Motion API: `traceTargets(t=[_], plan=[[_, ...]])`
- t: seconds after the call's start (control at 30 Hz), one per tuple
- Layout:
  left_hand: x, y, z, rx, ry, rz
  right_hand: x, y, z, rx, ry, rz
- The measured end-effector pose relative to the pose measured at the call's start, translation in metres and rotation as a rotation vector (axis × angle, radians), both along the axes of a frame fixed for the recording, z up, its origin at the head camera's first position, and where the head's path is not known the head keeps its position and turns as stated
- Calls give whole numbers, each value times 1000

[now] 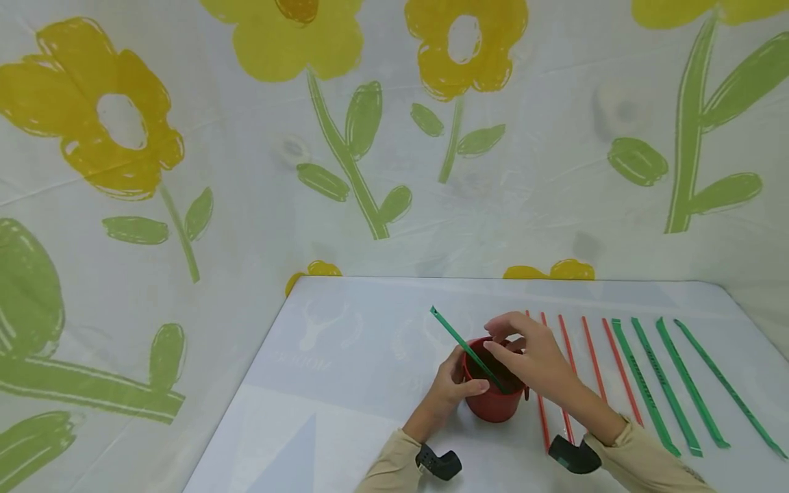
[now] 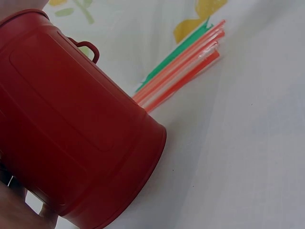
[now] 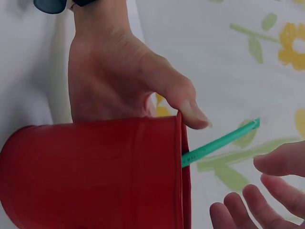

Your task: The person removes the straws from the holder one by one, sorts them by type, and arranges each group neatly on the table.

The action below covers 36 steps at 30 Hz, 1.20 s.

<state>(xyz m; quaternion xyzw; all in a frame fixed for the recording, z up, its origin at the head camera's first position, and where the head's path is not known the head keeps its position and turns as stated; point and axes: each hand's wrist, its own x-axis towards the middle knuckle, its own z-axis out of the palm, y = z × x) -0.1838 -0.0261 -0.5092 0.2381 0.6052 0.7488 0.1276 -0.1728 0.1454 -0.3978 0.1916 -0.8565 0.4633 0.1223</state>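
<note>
A small red metal bucket [image 1: 493, 411] stands on the table, its mouth tipped a little towards the head camera. My left hand [image 1: 445, 394] grips it from the left side, thumb hooked over the rim, as the right wrist view shows of the left hand [image 3: 112, 81]. Inside the bucket leans one green-wrapped drinking straw [image 1: 456, 335], its upper end sticking out to the left. Over the right part of the mouth hovers my right hand [image 1: 545, 359]. Its fingers are loosely bent and apart from the straw [image 3: 221, 142] in the right wrist view, with nothing between them.
Right of the bucket several red straws [image 1: 588, 349] lie in a row, partly covered by the right forearm. Beyond them several green-wrapped straws [image 1: 693, 383] reach towards the right edge of the table [image 1: 296, 383]. A flower-printed white cloth [image 1: 542, 198] hangs behind.
</note>
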Motion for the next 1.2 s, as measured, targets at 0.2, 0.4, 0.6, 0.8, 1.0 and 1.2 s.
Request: traceTargets(t=[0.2,0.4,0.6,0.8,1.0,1.2], plan=[[-1,-2,2,-20,-8,-26,-1,-11,-4,-22,15,37],[0,-2,3,-18,4,-26,-3,-21,-9,-29,61,61],[0,-1,2,-27,-12,-26,-5,-31,-13,-16,48,42],[-2,-2,0,-41,-15,-23,-7,-37,-18,7,33,16],[-2,-1,0,-37,-12,-21,-9,-39,-22,30,24,-19],[-2,-1,0,-28,2,-9,-9,-39,-24,30,52,-28]])
